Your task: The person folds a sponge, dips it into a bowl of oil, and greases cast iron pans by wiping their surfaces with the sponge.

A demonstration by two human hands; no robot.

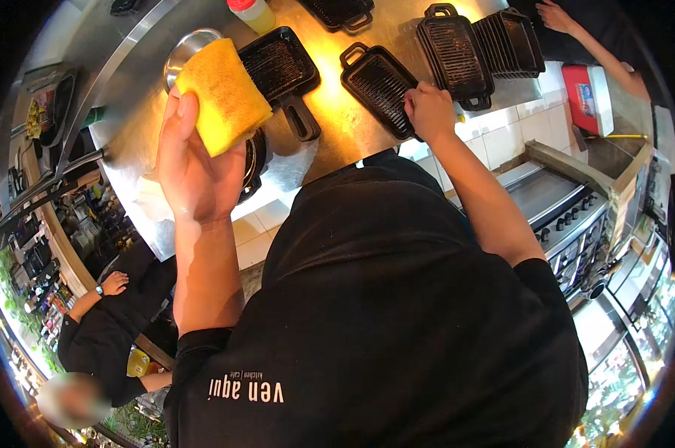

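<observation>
A yellow sponge [225,97] with browned patches is gripped by my left hand [199,168], raised over the left part of the steel counter [337,153]. My right hand [431,112] has its fingers closed on the near right edge of a black ridged cast-iron grill pan [378,86], which lies at a slant on the counter. Just right of the sponge is a smaller black pan [281,63], its handle [301,121] toward me. Behind the sponge, partly hidden, sits a round metal bowl [192,46].
Stacked grill pans [453,56] and more nested black pans [509,45] stand at the right. A red-capped bottle [253,13] is at the back. A stove [569,216] is on my right. One co-worker's arm [599,45] shows upper right; another person [102,328] is lower left.
</observation>
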